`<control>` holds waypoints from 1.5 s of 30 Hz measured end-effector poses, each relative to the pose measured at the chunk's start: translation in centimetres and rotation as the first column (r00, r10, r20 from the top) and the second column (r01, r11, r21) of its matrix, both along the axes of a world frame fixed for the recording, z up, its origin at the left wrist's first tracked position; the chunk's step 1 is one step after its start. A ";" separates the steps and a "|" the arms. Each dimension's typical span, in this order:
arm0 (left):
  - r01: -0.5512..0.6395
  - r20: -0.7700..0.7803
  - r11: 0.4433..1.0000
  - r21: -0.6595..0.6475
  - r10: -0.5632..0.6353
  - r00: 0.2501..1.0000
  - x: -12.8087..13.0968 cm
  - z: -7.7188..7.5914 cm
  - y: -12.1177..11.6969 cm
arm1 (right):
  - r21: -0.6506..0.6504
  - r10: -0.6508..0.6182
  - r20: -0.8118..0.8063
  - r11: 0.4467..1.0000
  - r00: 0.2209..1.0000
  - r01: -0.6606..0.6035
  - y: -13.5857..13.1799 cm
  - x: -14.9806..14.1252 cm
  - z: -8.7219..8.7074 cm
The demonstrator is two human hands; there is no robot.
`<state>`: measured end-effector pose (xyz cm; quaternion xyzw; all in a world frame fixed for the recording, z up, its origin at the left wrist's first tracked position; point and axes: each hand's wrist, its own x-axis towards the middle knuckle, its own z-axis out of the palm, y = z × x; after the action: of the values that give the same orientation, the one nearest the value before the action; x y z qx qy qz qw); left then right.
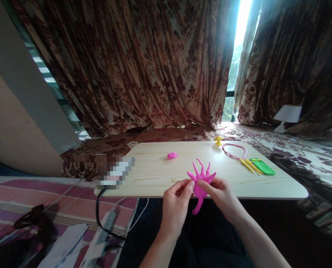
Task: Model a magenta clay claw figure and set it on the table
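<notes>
The pink figure (200,192) is held over the near edge of the desk (149,167), between the two hands. It looks like soft modelling clay, so I judge it is light, easy to dent and perhaps a little sticky rather than slippery. The thin prongs could bend or come off under a strong pinch; the wide middle body seems the safer place to hold, with flat fingers and small pressure.

In look, it is bright pink and matt, with a flattened body, about five pointed prongs spreading at the top, small bumps at their base, and one curved tail hanging below.

The left hand (174,199) pinches its left side with thumb and finger; the right hand (224,193) is closed on the other side, its thumb pressed on the front.

Farther on the desk lies a pink lump (172,155). To the right are a yellow mushroom-like piece (218,140), a pale pink loop (245,152), yellow sticks (249,166) and a flat green piece (264,168).
</notes>
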<state>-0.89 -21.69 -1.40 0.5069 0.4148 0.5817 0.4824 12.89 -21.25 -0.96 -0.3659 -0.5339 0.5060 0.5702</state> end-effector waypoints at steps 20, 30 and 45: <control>0.049 -0.006 0.997 -0.057 -0.049 0.999 0.4 -0.2 -0.6 | -0.013 -0.066 -0.032 0.998 0.997 0.065 0.2 0.3 -0.2; 0.059 0.063 0.997 -0.049 -0.056 0.996 0.6 -0.5 -0.3 | -0.006 -0.067 -0.047 0.998 0.997 0.067 0.2 0.2 -0.4; 0.201 0.062 0.970 -0.138 -0.194 0.979 1.2 -0.7 -0.4 | -0.004 -0.157 -0.077 0.988 0.985 0.157 0.9 -0.4 -1.0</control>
<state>0.31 -22.13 -2.12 0.4954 0.3912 0.5115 0.5830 12.53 -20.38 -1.92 -0.3863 -0.4816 0.4726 0.6289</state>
